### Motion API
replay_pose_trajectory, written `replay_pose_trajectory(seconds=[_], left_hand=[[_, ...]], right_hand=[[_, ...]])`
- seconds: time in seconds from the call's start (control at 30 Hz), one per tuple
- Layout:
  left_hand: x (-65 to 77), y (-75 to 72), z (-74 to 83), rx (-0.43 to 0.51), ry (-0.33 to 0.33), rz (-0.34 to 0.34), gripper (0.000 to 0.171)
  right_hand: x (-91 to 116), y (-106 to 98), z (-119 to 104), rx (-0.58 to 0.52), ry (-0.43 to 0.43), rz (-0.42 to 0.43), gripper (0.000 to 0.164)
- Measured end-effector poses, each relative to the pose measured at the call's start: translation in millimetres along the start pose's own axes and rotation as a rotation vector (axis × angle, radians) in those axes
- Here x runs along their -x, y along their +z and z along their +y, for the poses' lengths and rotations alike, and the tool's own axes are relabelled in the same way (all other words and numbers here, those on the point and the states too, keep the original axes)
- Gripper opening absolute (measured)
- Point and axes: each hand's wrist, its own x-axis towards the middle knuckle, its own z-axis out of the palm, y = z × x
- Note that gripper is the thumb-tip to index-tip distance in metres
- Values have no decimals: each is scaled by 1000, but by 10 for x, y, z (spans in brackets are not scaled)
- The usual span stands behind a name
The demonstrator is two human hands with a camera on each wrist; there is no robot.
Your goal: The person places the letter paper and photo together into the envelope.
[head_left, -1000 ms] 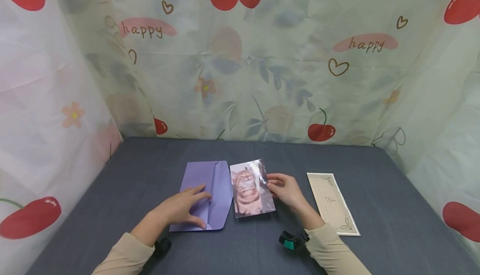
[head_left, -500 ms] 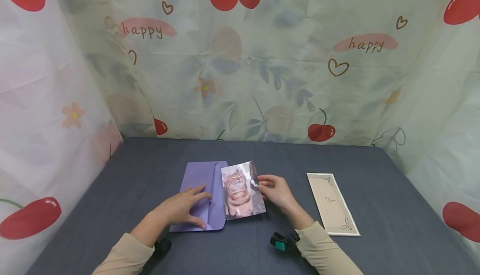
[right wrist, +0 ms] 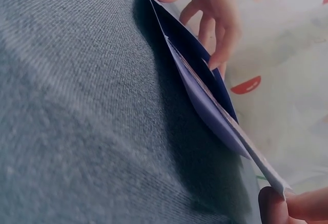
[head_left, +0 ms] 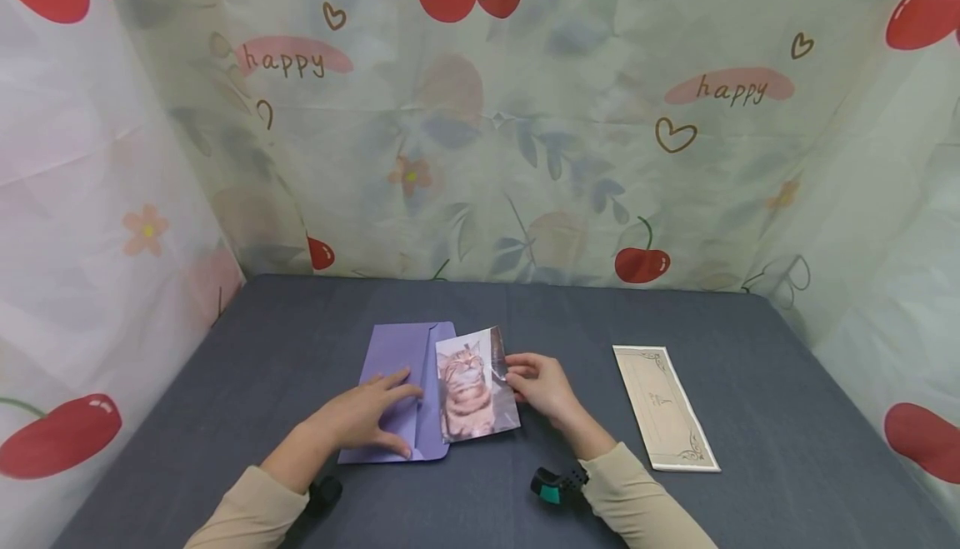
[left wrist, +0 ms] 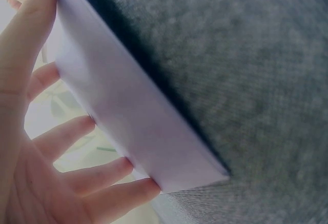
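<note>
A purple envelope (head_left: 397, 345) lies on the table, its flap to the right. My left hand (head_left: 356, 417) rests on it with fingers spread, thumb near the front edge and fingertips along the opening. In the right wrist view, the mouth of the envelope (right wrist: 218, 115) gapes. My right hand (head_left: 547, 386) pinches the right edge of a cat picture card (head_left: 468, 395) with a shiny clear margin. The card overlaps the flap and its left edge is at the mouth. From the right wrist, the card (right wrist: 253, 155) appears edge-on, slanting above the flap, between my thumb and finger.
A long cream card (head_left: 663, 407) with ornate corner print lies to the right of my right hand. The dark grey table (head_left: 558, 311) runs back to a printed curtain (head_left: 480, 157) with cherries. A black strap with a green part (head_left: 551, 486) hangs at my right wrist.
My right hand has moved left with the cat picture card, bringing it from beside the envelope to over its flap. My left hand has stayed in place.
</note>
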Motion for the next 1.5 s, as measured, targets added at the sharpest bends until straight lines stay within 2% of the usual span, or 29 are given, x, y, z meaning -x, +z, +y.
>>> replay_pose_trajectory(seconds=[0.73,0.97,1.2,1.5], left_hand=[[-2,2,10,0,-24,-14,74],[-4,-1,4,0,-21,-17,75],[-5,0,1,4,-24,-19,75],[-5,-1,4,7,-44,-31,76]], right_hand=[[-9,204,-67,-31,-13,-50,29],[16,210,-52,-58,-103,-90,28],[-2,290,-90,-47,-34,-63,28],[-6,354,-98,-50,-26,-81,30]])
